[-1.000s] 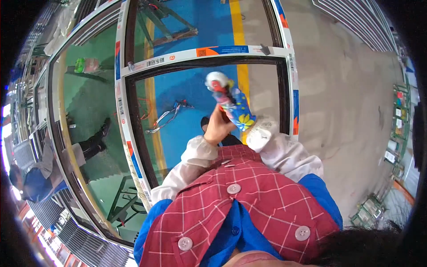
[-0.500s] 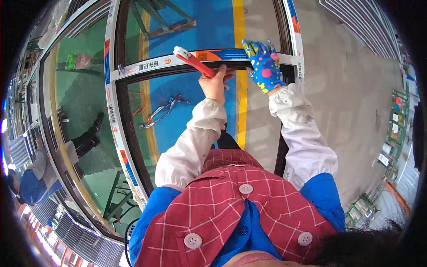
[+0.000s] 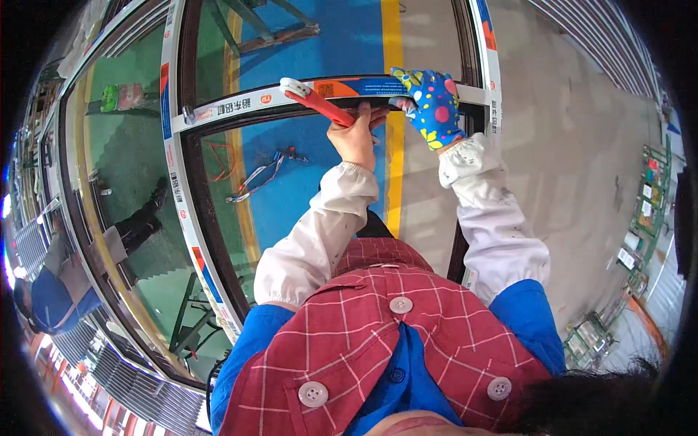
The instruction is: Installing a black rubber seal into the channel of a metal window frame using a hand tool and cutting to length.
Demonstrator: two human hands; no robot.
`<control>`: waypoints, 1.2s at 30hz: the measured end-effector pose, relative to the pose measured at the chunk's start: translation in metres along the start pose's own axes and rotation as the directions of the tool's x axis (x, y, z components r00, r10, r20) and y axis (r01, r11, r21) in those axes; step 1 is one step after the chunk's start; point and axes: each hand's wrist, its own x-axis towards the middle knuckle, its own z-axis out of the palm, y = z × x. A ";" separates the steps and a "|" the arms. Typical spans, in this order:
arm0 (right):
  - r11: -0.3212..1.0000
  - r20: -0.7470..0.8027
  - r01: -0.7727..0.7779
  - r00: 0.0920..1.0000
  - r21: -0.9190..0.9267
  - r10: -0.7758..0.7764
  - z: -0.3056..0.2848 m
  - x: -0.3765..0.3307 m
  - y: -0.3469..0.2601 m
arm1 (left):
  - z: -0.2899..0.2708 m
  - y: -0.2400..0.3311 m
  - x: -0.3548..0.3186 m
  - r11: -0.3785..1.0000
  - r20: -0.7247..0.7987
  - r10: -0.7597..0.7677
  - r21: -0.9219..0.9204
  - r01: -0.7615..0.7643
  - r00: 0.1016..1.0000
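Observation:
My bare left hand (image 3: 354, 138) is closed around a red-handled tool (image 3: 320, 104) with a rounded white head, pointing up and left. Its thumb and fingertips are at the dark inner edge of a window frame's crossbar (image 3: 283, 95). The crossbar is wrapped in white, blue and orange film. To the right, my right hand (image 3: 438, 109), in a blue glove with coloured dots, is curled over the same bar near its right end. Bare fingertips show at the glove's left side. What lies between those fingertips is too small to tell.
The frame's long left rail (image 3: 182, 171) and right rail (image 3: 491, 65) run away from me. Cables (image 3: 262, 174) lie on the blue and green floor below. Green metal stands (image 3: 280, 36) support things underneath. At left, a person (image 3: 62, 291) is by another frame.
The view has shifted a little against the frame. The fingers of my right hand have moved slightly, and bare fingertips now show by the glove. My left hand still holds the tool.

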 end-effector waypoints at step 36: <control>0.999 -0.141 -0.015 0.990 0.036 0.020 0.042 0.024 -0.063 | -0.053 0.037 0.028 0.993 0.076 -0.001 0.116 -0.007 0.997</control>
